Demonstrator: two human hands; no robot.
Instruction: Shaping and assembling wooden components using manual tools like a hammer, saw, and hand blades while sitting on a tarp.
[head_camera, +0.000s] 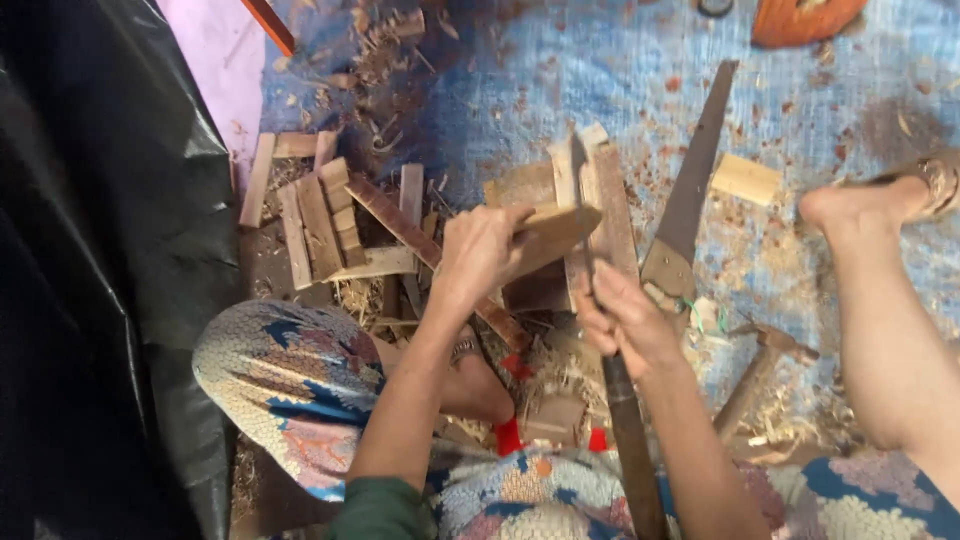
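Here, a pale, rough-sawn wooden block (545, 215) sits just ahead of the person's knees, its long axis slanting up to the right. The left hand (480, 250) is the nearer, fingers wrapped around the block's lower edge. The right hand (625, 320) is clenched on the dark handle of a long blade (600, 300), whose edge runs upright against the block's right side. Around them lie flat wood offcuts (320, 215), curled shavings, a handsaw (690, 200) and a hammer (755, 370) on a blue tarp (620, 70).
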